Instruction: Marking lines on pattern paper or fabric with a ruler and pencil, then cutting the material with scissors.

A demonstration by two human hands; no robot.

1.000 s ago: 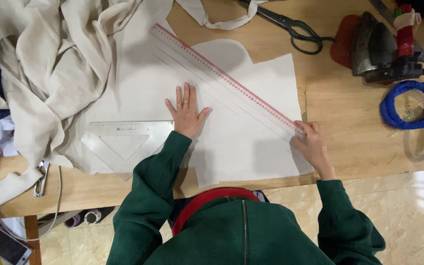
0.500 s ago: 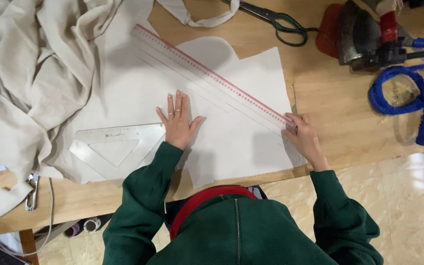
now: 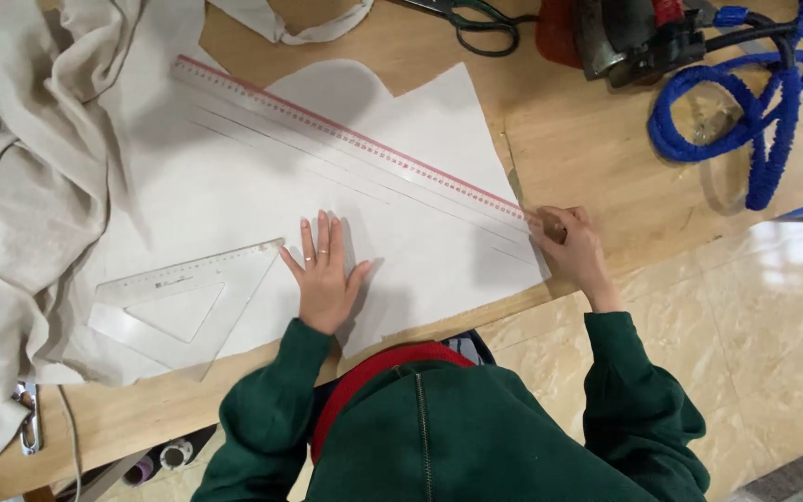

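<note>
Marking step: left hand spread flat on paper; right hand pinched at ruler end. Looks mid-line; next needs a steady ruler.

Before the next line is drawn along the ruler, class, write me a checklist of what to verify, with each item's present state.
1. Left hand flat on the paper: ok, fingers spread, palm down.
2. Ruler lying flat across the paper: ok, it runs diagonally from upper left to the right hand.
3. Right hand at the ruler's lower end: ok; whether it grips a pencil: cannot tell.
4. Set square off the ruler: ok, it lies left of the left hand, apart.
5. Cloth off the ruler: ok, heaped left.
6. Scissors and iron off the paper: ok.
</note>
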